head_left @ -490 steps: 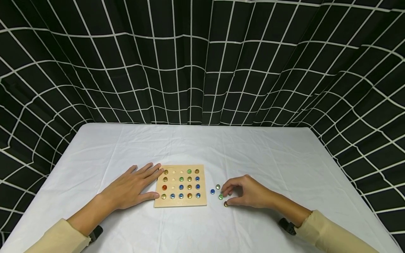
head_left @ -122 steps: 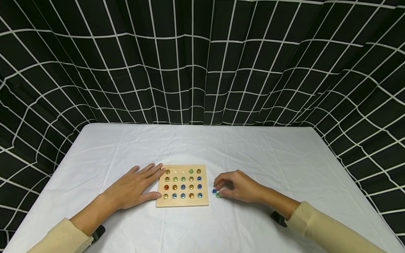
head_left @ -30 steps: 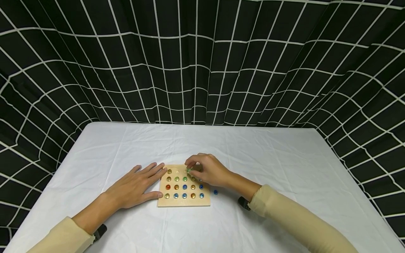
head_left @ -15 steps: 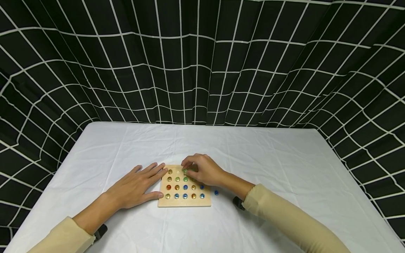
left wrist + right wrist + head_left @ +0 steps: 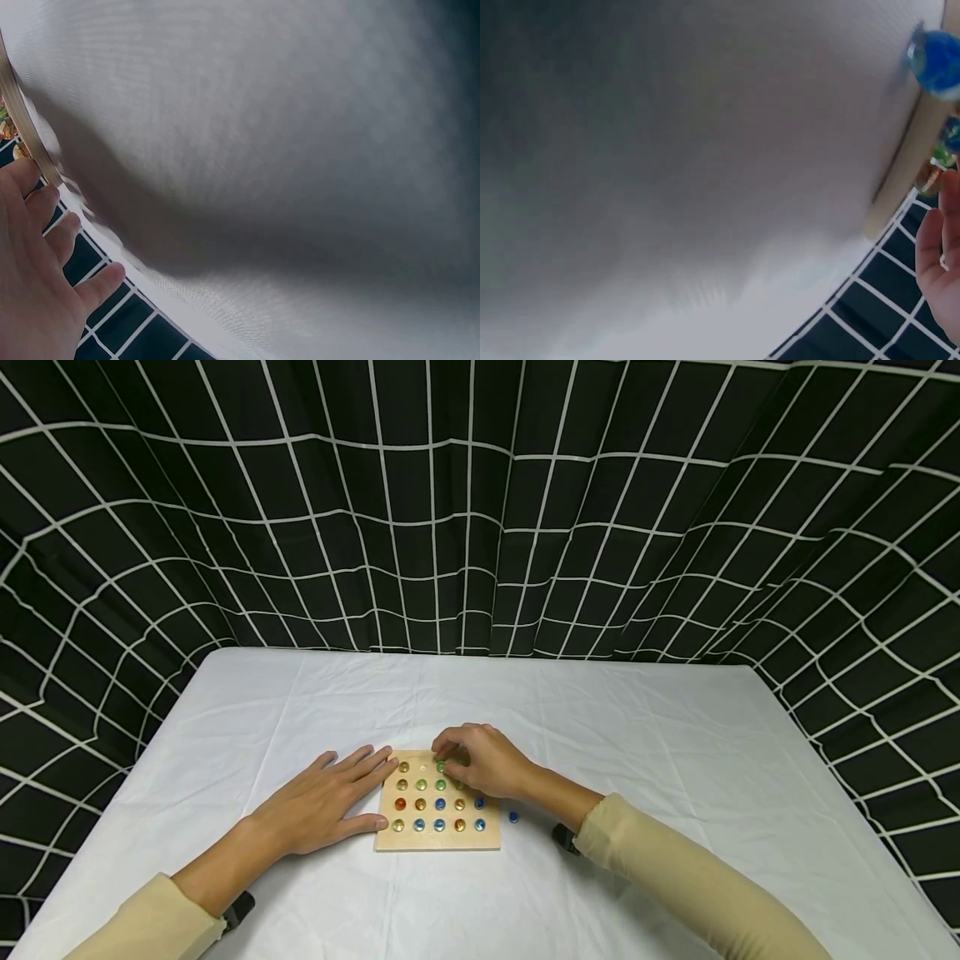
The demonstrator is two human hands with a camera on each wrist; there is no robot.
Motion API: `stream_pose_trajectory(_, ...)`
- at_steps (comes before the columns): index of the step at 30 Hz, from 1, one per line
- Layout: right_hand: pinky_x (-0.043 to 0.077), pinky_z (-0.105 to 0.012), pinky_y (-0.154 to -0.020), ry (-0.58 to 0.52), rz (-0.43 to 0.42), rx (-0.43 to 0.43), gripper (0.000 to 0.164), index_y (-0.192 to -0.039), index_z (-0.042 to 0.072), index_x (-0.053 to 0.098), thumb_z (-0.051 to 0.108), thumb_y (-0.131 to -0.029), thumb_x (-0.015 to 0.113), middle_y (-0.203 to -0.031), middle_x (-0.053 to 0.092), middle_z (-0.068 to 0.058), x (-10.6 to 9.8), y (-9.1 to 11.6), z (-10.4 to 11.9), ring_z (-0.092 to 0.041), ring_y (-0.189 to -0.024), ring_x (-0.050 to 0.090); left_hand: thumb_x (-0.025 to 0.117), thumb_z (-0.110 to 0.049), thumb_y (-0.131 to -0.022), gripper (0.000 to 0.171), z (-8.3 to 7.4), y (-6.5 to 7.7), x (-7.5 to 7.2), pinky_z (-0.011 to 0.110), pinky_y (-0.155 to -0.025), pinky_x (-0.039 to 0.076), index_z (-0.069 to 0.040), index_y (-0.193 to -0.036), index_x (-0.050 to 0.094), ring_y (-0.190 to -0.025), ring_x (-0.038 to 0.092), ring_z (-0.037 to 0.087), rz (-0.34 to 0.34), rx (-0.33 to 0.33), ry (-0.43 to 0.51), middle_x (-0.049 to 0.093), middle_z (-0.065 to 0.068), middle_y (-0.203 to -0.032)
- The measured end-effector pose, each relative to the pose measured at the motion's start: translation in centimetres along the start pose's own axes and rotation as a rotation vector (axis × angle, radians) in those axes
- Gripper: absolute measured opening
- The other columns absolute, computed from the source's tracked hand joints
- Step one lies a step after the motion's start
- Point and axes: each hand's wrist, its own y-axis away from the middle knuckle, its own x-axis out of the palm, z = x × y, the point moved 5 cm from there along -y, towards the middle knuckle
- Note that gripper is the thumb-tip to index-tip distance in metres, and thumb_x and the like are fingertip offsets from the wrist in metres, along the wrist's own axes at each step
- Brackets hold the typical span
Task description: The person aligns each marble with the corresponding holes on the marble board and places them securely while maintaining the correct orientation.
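Observation:
My left hand (image 5: 318, 806) lies with fingers spread, thumb and fingertips on the left edge of a square wooden board (image 5: 438, 842). Coloured glass marbles sit in rows of hollows on it. At the top row, my right hand (image 5: 489, 762) pinches a green marble (image 5: 441, 767) between thumb and fingers, right at the middle hollow. Just left of it is an empty hollow (image 5: 423, 767), then an amber marble (image 5: 404, 767). The right hand hides the board's top right corner. On the cloth, off the board's right edge, lies one blue marble (image 5: 513, 817), large in the right wrist view.
A white cloth (image 5: 600, 718) covers the table. Behind it and at both sides hangs a black curtain (image 5: 480, 510) with a white grid. The board's wooden edge (image 5: 26, 124) shows at the left of the left wrist view.
Several loose marbles right of the board have gone, and more hollows are filled. Lately the right hand carried a green marble from the cloth to the top row. The left hand stays on the board.

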Motion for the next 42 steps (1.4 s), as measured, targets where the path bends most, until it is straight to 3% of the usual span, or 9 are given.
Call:
stream_pose_trajectory(5, 0.049, -0.038, -0.098, -0.033, -0.025, -0.006, 0.022, -0.111, 0.005, 0.070, 0.005, -0.089, 0.073, -0.098, 0.074, 0.001, -1.1, 0.7, 0.2, -0.013, -0.099, 0.067, 0.040, -0.069, -0.097, 0.079, -0.1, -0.1, -0.1, 0.063, -0.111, 0.030, -0.017, -0.156, 0.035, -0.146, 0.032, 0.028, 0.001, 0.001, 0.000, 0.033, 0.003, -0.160)
stream_pose_trajectory(13, 0.052, -0.043, -0.091, -0.076, -0.022, -0.024, 0.021, -0.107, 0.004, 0.071, 0.005, -0.087, 0.075, -0.098, 0.074, -0.002, -2.4, 3.1, 0.2, -0.019, -0.096, 0.068, 0.040, -0.069, -0.097, 0.078, -0.1, -0.1, -0.1, 0.063, -0.110, 0.030, -0.018, -0.157, 0.035, -0.146, 0.031, 0.028, -0.006, 0.009, -0.001, 0.032, 0.004, -0.161)
stream_pose_trajectory(25, 0.052, -0.037, -0.092, -0.044, 0.008, -0.038, 0.019, -0.107, 0.008, 0.071, 0.007, -0.088, 0.074, -0.099, 0.073, 0.005, -2.4, 7.5, -0.8, -0.008, -0.097, 0.065, 0.040, -0.069, -0.097, 0.079, 0.0, 0.0, 0.0, 0.063, -0.110, 0.031, -0.018, -0.157, 0.035, -0.146, 0.032, 0.029, -0.020, 0.017, -0.002, 0.033, 0.004, -0.160)
stream_pose_trajectory(42, 0.052, -0.032, -0.092, -0.032, 0.058, 0.001, 0.023, -0.106, 0.013, 0.071, 0.004, -0.085, 0.077, -0.098, 0.072, 0.010, -1.7, 10.1, -2.7, -0.006, -0.096, 0.066, 0.039, -0.068, -0.097, 0.078, -0.2, 0.0, 0.0, 0.063, -0.110, 0.030, -0.018, -0.157, 0.034, -0.147, 0.031, 0.028, -0.013, 0.017, 0.004, 0.032, 0.004, -0.161)
